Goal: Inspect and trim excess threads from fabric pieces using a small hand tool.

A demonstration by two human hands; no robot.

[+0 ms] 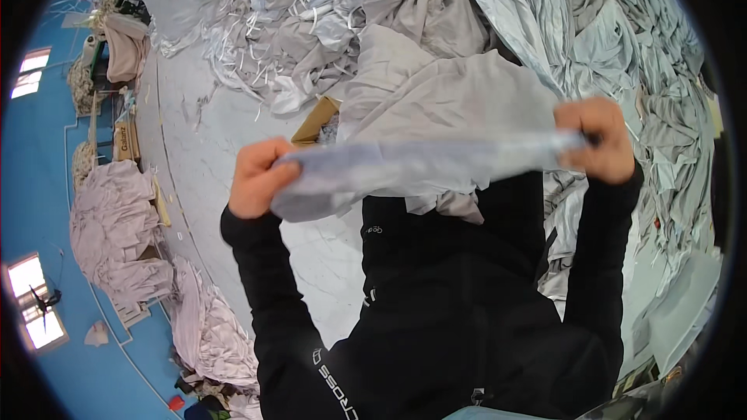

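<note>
Stretching a pale grey fabric strip (420, 165) taut at chest height, above the white table (233, 132) — left hand (257, 179) clenched on one end, right hand (595, 140) pinching the other. Best kept level and evenly tensioned — no twist, edges aligned.

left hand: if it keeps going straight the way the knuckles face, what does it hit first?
Likely the cardboard box just beyond the left hand, which grips one end of the stretched grey cloth strip. Past it lies the heap of grey fabric. Depth is unclear, so the hand may pass above the box.
</note>
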